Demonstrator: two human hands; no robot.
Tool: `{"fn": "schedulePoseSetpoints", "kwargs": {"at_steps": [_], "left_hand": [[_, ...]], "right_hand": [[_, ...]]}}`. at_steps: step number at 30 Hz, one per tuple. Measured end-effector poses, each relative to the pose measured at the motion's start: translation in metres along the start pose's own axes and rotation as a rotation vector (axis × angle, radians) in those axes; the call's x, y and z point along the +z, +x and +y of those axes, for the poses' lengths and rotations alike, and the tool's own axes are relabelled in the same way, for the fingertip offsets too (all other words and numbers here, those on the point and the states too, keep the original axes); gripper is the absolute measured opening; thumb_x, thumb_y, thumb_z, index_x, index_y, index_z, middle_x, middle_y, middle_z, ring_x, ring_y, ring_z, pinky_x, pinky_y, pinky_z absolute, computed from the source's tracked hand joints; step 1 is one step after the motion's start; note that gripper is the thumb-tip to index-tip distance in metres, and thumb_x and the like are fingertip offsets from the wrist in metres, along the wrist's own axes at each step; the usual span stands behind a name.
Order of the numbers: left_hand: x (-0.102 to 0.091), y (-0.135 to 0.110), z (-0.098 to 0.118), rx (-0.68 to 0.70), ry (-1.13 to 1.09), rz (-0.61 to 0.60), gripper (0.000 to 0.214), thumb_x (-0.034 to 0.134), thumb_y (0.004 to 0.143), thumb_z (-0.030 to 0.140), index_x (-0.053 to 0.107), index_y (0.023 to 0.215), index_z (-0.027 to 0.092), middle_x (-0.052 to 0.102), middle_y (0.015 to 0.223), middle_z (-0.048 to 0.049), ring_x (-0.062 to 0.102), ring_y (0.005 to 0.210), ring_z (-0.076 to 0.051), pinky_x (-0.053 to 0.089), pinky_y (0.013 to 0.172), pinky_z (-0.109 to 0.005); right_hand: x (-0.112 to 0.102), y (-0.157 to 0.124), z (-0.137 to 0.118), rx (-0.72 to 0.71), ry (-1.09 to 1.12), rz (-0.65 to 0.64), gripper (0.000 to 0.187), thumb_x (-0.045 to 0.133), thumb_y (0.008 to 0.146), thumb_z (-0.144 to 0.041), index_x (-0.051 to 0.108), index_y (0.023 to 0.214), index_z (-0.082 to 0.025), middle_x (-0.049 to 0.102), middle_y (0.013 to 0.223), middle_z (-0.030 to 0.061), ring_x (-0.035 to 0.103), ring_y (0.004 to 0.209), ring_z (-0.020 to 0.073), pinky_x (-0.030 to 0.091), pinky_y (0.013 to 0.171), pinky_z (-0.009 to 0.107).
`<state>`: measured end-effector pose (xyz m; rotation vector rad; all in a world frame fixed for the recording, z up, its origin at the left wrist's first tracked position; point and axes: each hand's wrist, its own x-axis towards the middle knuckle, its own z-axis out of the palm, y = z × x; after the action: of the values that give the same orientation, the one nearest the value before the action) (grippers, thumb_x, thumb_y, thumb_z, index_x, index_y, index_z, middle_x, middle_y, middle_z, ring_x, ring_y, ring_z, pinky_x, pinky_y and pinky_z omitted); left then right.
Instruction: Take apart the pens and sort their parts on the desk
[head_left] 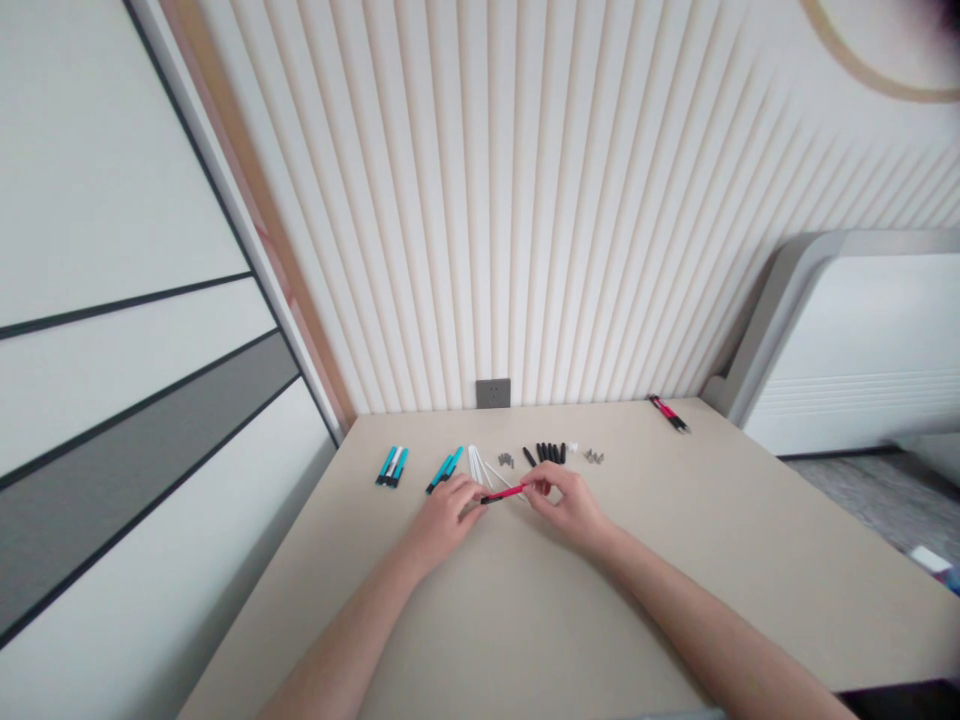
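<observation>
Both hands meet over the beige table (pixel 675 560), pinching one red pen (pixel 504 493) that lies level between them. My left hand (pixel 448 518) grips its dark left end, my right hand (pixel 570 500) its right end. Just beyond the hands lie rows of pen parts: teal barrels (pixel 392 466), more teal barrels (pixel 445 470), white refill tubes (pixel 480 466), small grey springs (pixel 505 460), black pieces (pixel 550 453) and small metal tips (pixel 594 456).
A red and black pen (pixel 670 412) lies at the table's far right by the slatted wall. A grey wall socket (pixel 493 393) sits behind the parts. A white cabinet (pixel 855 340) stands to the right.
</observation>
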<state>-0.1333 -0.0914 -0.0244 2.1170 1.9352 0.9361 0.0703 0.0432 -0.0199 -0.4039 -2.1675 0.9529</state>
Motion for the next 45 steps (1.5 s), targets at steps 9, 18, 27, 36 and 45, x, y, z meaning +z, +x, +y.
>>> {"fn": "schedulePoseSetpoints", "kwargs": {"at_steps": [9,18,27,36,45], "left_hand": [[0.0,0.0,0.004,0.023,-0.005,-0.021,0.013,0.056,0.093,0.023,0.063,0.103,0.022,0.066,0.101,-0.0044,0.06,0.1,-0.021,0.046,0.088,-0.033],[-0.001,0.0,0.007,-0.018,-0.02,-0.004,0.016,0.048,0.095,0.021,0.062,0.103,0.021,0.067,0.1,-0.0052,0.061,0.096,-0.021,0.047,0.087,-0.034],[-0.002,0.003,0.0,-0.079,0.046,0.134,0.017,0.043,0.096,0.024,0.058,0.1,0.02,0.063,0.098,-0.0069,0.061,0.094,-0.022,0.049,0.083,-0.036],[-0.005,0.002,0.0,-0.088,0.029,0.141,0.02,0.041,0.097,0.023,0.06,0.104,0.02,0.061,0.102,-0.0063,0.059,0.097,-0.021,0.048,0.087,-0.036],[-0.008,0.001,-0.008,-0.106,0.063,0.118,0.023,0.041,0.096,0.02,0.062,0.105,0.02,0.06,0.103,-0.0067,0.059,0.097,-0.021,0.048,0.088,-0.035]], "right_hand": [[0.012,-0.006,-0.008,-0.144,0.04,0.033,0.015,0.056,0.091,-0.023,0.067,0.1,-0.021,0.065,0.088,0.0054,0.059,0.08,0.0163,0.049,0.073,0.029],[0.012,-0.006,0.001,-0.035,-0.006,0.013,0.026,0.054,0.093,-0.039,0.066,0.107,-0.022,0.066,0.087,0.0064,0.059,0.079,0.0182,0.051,0.073,0.032],[0.009,-0.004,0.012,0.071,-0.341,-0.11,0.026,0.051,0.094,-0.039,0.07,0.091,-0.021,0.065,0.087,0.006,0.06,0.086,0.0191,0.046,0.078,0.031],[0.014,-0.004,0.012,0.107,-0.583,-0.154,0.021,0.053,0.092,-0.027,0.067,0.079,-0.02,0.065,0.086,0.0069,0.06,0.087,0.0201,0.044,0.079,0.03],[0.006,-0.002,0.014,0.189,-0.62,-0.125,0.021,0.048,0.094,-0.024,0.066,0.084,-0.02,0.068,0.09,0.01,0.062,0.087,0.0231,0.043,0.077,0.032]]}}
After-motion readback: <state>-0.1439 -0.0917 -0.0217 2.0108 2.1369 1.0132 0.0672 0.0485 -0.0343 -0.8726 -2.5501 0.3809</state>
